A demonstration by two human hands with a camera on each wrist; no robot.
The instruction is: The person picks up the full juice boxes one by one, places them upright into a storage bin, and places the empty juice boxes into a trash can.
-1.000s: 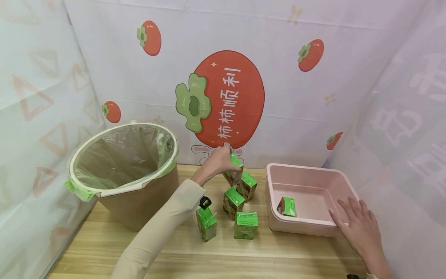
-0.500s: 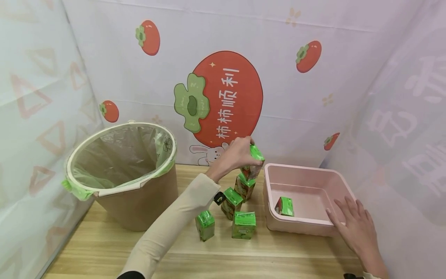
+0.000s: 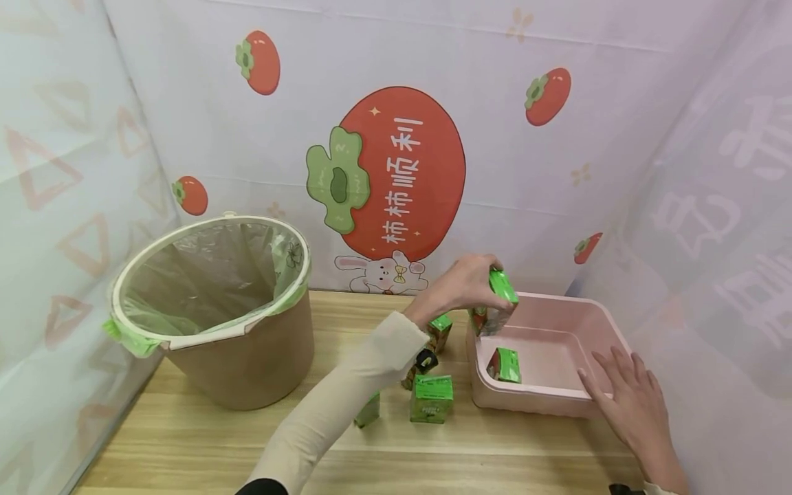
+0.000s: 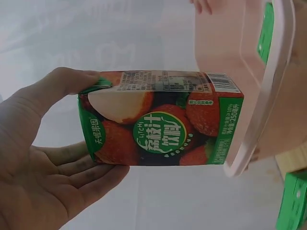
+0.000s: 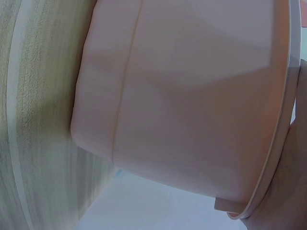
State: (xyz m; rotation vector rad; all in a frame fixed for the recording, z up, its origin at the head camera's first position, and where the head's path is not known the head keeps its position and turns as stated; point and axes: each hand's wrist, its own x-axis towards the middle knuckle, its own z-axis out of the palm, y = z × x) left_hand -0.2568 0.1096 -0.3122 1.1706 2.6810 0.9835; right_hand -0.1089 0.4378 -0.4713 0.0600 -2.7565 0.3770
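Observation:
My left hand (image 3: pixel 465 283) grips a green-topped litchi juice carton (image 4: pixel 160 127) by its top end, thumb on one side and fingers on the other. The carton overlaps the left rim of a pink plastic bin (image 3: pixel 544 397) in the head view. Inside that bin, at its front left corner, lies another juice carton (image 3: pixel 509 366). Fingers spread, my right hand (image 3: pixel 637 409) rests on the bin's front right rim. The right wrist view shows mostly the bin's outer wall (image 5: pixel 192 105), with part of the hand at the rim.
Several more green juice cartons (image 3: pixel 432 399) stand on the wooden table (image 3: pixel 433 464) left of the bin, some partly hidden by my left arm. A brown trash can (image 3: pixel 247 361) with a plastic liner stands at the left. Printed cloth walls (image 3: pixel 495 206) enclose the table.
My left hand has carried its juice carton rightward, from above the other cartons to the pink bin's left rim. The right hand stays at the bin's rim.

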